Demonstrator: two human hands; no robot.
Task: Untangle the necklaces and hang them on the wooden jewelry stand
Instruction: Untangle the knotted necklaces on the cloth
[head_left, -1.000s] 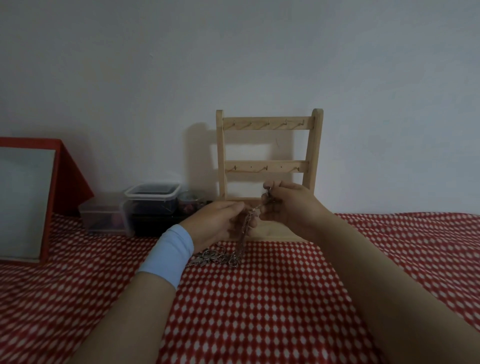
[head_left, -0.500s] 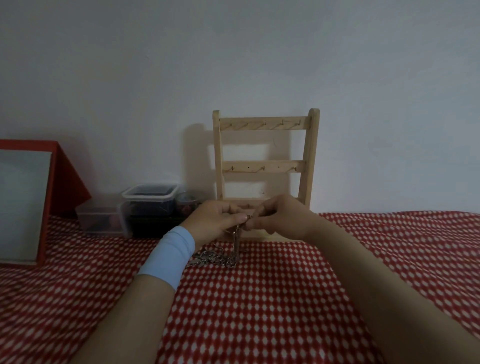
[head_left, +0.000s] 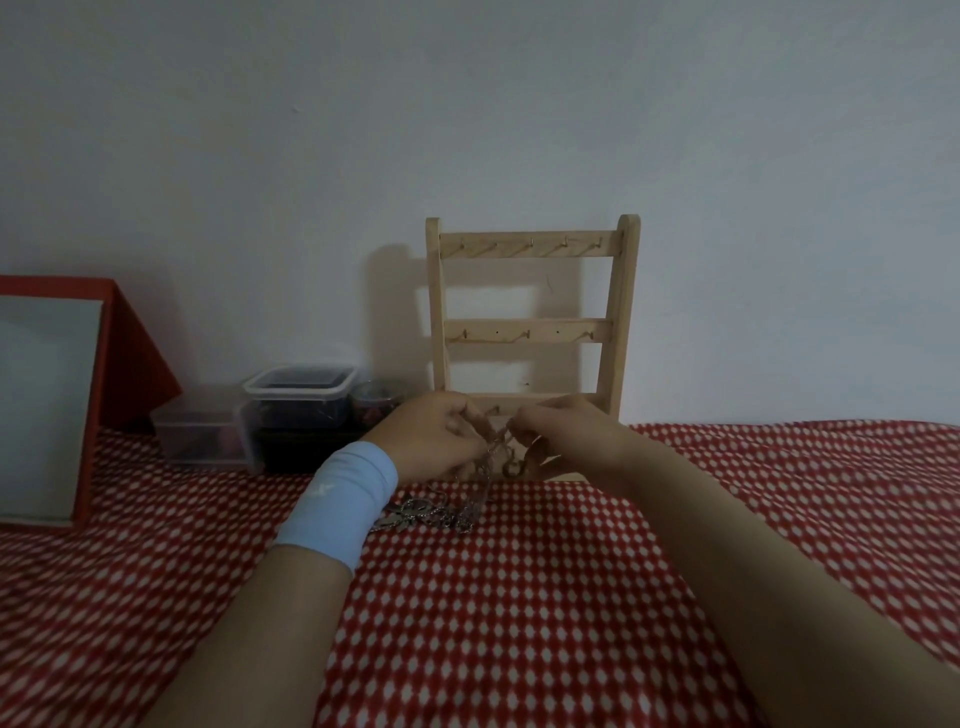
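Observation:
A wooden jewelry stand (head_left: 530, 291) with two hook rails stands against the wall; its hooks are bare. In front of its base my left hand (head_left: 431, 441), with a light blue wristband, and my right hand (head_left: 566, 436) each pinch strands of tangled silver necklaces (head_left: 488, 457). The strands cross between my fingertips, and the loose remainder (head_left: 436, 517) lies heaped on the red patterned cloth below my left wrist. My hands hide the stand's bottom rail.
Clear plastic containers (head_left: 296, 410) with dark contents sit left of the stand by the wall. A red-framed board (head_left: 52, 405) leans at the far left. The red and white cloth (head_left: 519, 623) covers the whole surface in front.
My hands have drawn apart sideways, spreading the chain strands between them. Earlier they were pressed close together with the chain hanging straight down.

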